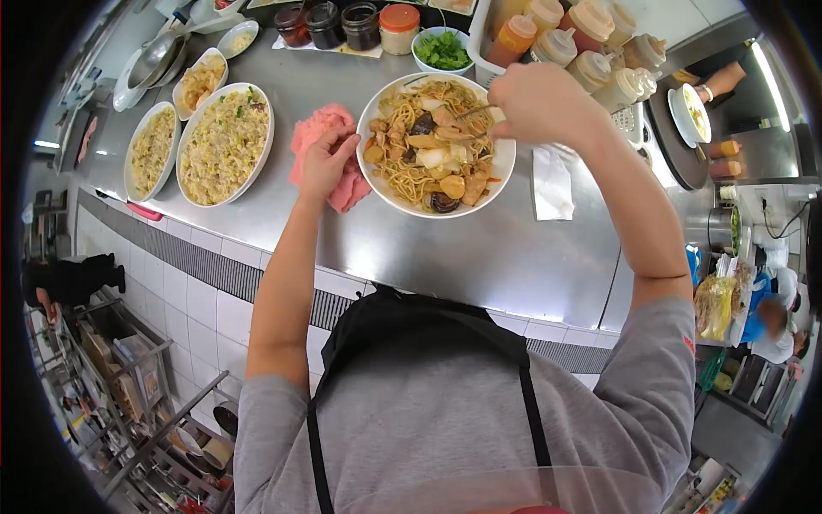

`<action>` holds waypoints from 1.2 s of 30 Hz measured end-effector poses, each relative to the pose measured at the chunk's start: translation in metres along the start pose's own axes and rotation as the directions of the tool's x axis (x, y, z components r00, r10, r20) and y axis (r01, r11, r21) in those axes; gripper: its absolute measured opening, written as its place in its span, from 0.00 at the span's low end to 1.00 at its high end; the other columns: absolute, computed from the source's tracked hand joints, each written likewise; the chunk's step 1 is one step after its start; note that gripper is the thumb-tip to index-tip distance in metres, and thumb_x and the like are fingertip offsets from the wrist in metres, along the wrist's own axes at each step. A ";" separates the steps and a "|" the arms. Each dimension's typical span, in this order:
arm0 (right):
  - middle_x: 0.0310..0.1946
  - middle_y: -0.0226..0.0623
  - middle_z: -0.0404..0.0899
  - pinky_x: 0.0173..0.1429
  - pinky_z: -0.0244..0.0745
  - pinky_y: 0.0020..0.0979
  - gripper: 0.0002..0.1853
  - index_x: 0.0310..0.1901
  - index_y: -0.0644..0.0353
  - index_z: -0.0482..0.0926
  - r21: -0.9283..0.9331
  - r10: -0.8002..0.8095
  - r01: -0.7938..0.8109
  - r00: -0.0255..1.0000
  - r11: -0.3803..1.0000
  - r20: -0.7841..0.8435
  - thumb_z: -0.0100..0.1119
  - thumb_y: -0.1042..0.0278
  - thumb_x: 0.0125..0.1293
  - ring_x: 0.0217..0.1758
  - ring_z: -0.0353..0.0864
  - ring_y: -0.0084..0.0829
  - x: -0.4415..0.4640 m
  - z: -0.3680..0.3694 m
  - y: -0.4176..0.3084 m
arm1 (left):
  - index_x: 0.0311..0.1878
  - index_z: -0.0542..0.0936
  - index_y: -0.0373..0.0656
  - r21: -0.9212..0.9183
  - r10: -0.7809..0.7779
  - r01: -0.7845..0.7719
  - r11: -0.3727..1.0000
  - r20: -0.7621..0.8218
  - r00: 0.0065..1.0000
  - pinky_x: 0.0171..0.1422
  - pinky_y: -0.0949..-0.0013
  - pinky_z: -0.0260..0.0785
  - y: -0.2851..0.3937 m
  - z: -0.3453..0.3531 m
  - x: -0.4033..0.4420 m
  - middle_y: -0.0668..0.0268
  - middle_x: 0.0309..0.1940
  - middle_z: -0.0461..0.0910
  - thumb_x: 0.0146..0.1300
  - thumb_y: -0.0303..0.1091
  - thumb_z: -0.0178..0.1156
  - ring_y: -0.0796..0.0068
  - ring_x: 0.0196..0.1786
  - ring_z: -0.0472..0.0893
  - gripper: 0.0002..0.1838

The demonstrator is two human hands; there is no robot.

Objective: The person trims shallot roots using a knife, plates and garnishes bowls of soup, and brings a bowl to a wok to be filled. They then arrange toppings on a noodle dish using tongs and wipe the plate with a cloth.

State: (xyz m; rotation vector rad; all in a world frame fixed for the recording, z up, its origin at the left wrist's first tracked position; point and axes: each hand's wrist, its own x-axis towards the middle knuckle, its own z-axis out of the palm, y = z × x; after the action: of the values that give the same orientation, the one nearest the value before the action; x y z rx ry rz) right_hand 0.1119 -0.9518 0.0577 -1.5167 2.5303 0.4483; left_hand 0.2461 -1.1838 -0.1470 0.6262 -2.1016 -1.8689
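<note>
A white bowl (507, 176) of noodles (398, 176) with meat, mushroom and vegetable pieces stands on the steel counter in front of me. My right hand (535, 103) is over its far right rim, fingers closed round a thin metal utensil (473, 110) that reaches into the food. Whether it is a spoon, a fork or tongs I cannot tell. At the bowl's left edge, my left hand (328, 164) is closed on a crumpled pink cloth (349, 190), with its fingertips by the rim.
Left on the counter (428, 248) are two dishes of fried rice (224, 144) and a smaller dish (201, 81). Behind the bowl stand sauce jars (360, 27), chopped greens (442, 51) and a crate of squeeze bottles (555, 47). A folded white napkin (553, 184) lies right. Other people work further off.
</note>
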 end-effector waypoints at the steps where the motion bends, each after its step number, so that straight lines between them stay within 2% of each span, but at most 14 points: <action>1: 0.25 0.41 0.77 0.36 0.73 0.36 0.12 0.26 0.61 0.79 0.014 -0.004 0.005 0.997 1.000 -0.071 0.62 0.59 0.48 0.32 0.78 0.38 0.006 -0.004 0.003 | 0.45 0.76 0.33 0.006 0.042 -0.042 0.999 0.013 0.999 0.45 0.78 0.68 0.000 0.000 0.000 0.65 0.35 0.79 0.57 0.34 0.59 0.80 0.39 0.76 0.16; 2: 0.28 0.41 0.79 0.36 0.75 0.35 0.11 0.27 0.61 0.80 0.027 -0.010 0.014 0.990 1.000 -0.138 0.60 0.61 0.48 0.33 0.79 0.38 0.013 -0.007 0.007 | 0.45 0.76 0.33 0.009 0.082 -0.082 0.997 0.024 0.996 0.45 0.79 0.68 0.000 0.001 -0.001 0.65 0.35 0.79 0.57 0.34 0.59 0.80 0.38 0.76 0.16; 6: 0.25 0.41 0.79 0.35 0.75 0.35 0.10 0.25 0.61 0.80 -0.079 -0.030 0.016 0.982 0.997 -0.186 0.59 0.62 0.47 0.31 0.79 0.38 0.064 0.002 0.004 | 0.44 0.76 0.34 -0.028 0.096 -0.095 0.995 0.007 0.995 0.43 0.79 0.69 0.001 0.003 -0.002 0.65 0.34 0.79 0.57 0.33 0.59 0.81 0.37 0.76 0.15; 8: 0.23 0.40 0.79 0.34 0.74 0.35 0.08 0.24 0.60 0.80 -0.179 -0.211 0.166 0.939 0.970 -0.271 0.57 0.64 0.47 0.29 0.79 0.37 0.085 0.016 -0.005 | 0.44 0.76 0.33 -0.028 0.082 -0.082 0.996 0.008 0.997 0.42 0.78 0.69 0.010 0.004 -0.006 0.65 0.33 0.79 0.57 0.33 0.59 0.81 0.36 0.76 0.15; 12: 0.24 0.40 0.79 0.33 0.74 0.35 0.07 0.24 0.59 0.80 -0.197 -0.376 0.330 0.880 0.923 -0.289 0.56 0.66 0.46 0.28 0.79 0.37 0.114 0.030 -0.016 | 0.44 0.76 0.33 -0.009 0.041 -0.040 0.999 0.031 0.999 0.39 0.78 0.69 0.012 0.001 -0.006 0.65 0.32 0.78 0.57 0.32 0.59 0.81 0.35 0.76 0.15; 14: 0.25 0.38 0.79 0.33 0.74 0.35 0.06 0.25 0.57 0.80 -0.299 -0.349 0.284 0.917 0.911 -0.193 0.55 0.68 0.47 0.29 0.80 0.37 0.119 0.029 -0.018 | 0.44 0.76 0.33 -0.037 0.032 -0.031 0.999 0.034 0.999 0.37 0.78 0.70 0.008 0.001 -0.005 0.65 0.31 0.78 0.57 0.33 0.59 0.81 0.34 0.76 0.15; 16: 0.25 0.38 0.79 0.33 0.74 0.35 0.06 0.25 0.57 0.80 -0.312 -0.299 0.238 0.940 0.920 -0.166 0.55 0.69 0.47 0.29 0.80 0.37 0.111 0.027 -0.008 | 0.44 0.76 0.32 -0.050 0.156 -0.155 0.987 0.008 0.988 0.36 0.79 0.70 -0.002 0.002 -0.002 0.65 0.31 0.78 0.57 0.32 0.59 0.81 0.33 0.76 0.15; 18: 0.25 0.38 0.79 0.33 0.75 0.35 0.05 0.25 0.57 0.81 -0.334 -0.249 0.193 0.959 0.923 -0.135 0.55 0.69 0.46 0.29 0.80 0.37 0.101 0.028 0.007 | 0.44 0.76 0.32 -0.076 0.136 -0.134 0.988 0.012 0.991 0.36 0.79 0.70 -0.001 0.001 -0.002 0.65 0.31 0.78 0.57 0.32 0.59 0.81 0.33 0.76 0.15; 21: 0.25 0.39 0.79 0.32 0.75 0.35 0.05 0.25 0.57 0.80 -0.317 -0.157 0.131 0.986 0.939 -0.059 0.55 0.70 0.46 0.30 0.80 0.37 0.084 0.041 0.023 | 0.44 0.76 0.32 -0.096 0.118 -0.115 0.989 0.027 0.993 0.36 0.79 0.70 0.000 0.002 -0.003 0.65 0.31 0.78 0.57 0.32 0.59 0.81 0.32 0.76 0.14; 24: 0.23 0.40 0.78 0.32 0.73 0.36 0.08 0.23 0.59 0.79 -0.265 -0.111 0.099 0.993 0.959 -0.028 0.58 0.63 0.47 0.27 0.79 0.39 0.062 0.048 0.021 | 0.43 0.76 0.32 -0.093 0.116 -0.113 0.989 0.029 0.993 0.35 0.79 0.70 0.003 0.002 -0.004 0.65 0.31 0.78 0.57 0.31 0.59 0.81 0.32 0.76 0.14; 26: 0.23 0.40 0.78 0.33 0.73 0.36 0.09 0.24 0.58 0.79 -0.148 -0.081 0.084 0.996 0.985 0.024 0.58 0.61 0.48 0.28 0.79 0.39 0.044 0.043 0.010 | 0.43 0.76 0.32 -0.094 0.108 -0.105 0.990 0.031 0.994 0.35 0.79 0.70 0.004 0.002 -0.005 0.65 0.31 0.78 0.57 0.31 0.58 0.81 0.32 0.76 0.13; 31: 0.22 0.39 0.77 0.32 0.73 0.36 0.10 0.24 0.57 0.79 -0.143 -0.073 0.075 0.997 0.987 0.018 0.62 0.59 0.47 0.29 0.78 0.38 0.019 0.017 0.000 | 0.43 0.76 0.32 -0.106 0.163 -0.160 0.981 0.011 0.987 0.34 0.78 0.70 -0.001 0.005 -0.003 0.65 0.29 0.78 0.57 0.31 0.58 0.81 0.31 0.76 0.13; 33: 0.21 0.39 0.78 0.31 0.73 0.34 0.05 0.20 0.59 0.79 -0.220 -0.149 0.114 0.977 0.969 -0.150 0.57 0.68 0.44 0.27 0.79 0.36 0.010 -0.006 -0.001 | 0.43 0.76 0.32 -0.091 0.115 -0.113 0.989 0.015 0.993 0.34 0.79 0.70 0.006 0.005 -0.006 0.65 0.30 0.78 0.57 0.31 0.58 0.81 0.31 0.76 0.13; 36: 0.22 0.38 0.79 0.32 0.74 0.33 0.04 0.21 0.58 0.80 -0.344 -0.172 0.131 0.981 0.930 -0.091 0.57 0.70 0.45 0.28 0.80 0.35 0.015 -0.031 0.000 | 0.43 0.76 0.32 -0.088 0.064 -0.062 0.994 0.020 0.998 0.34 0.79 0.70 0.007 0.003 -0.006 0.65 0.30 0.78 0.57 0.31 0.58 0.81 0.31 0.76 0.13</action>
State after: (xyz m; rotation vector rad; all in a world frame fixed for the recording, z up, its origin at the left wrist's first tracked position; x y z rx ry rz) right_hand 0.1054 -0.9747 0.0823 -1.8958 2.4922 0.8262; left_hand 0.2488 -1.1773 -0.1400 0.5148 -2.0164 -1.9294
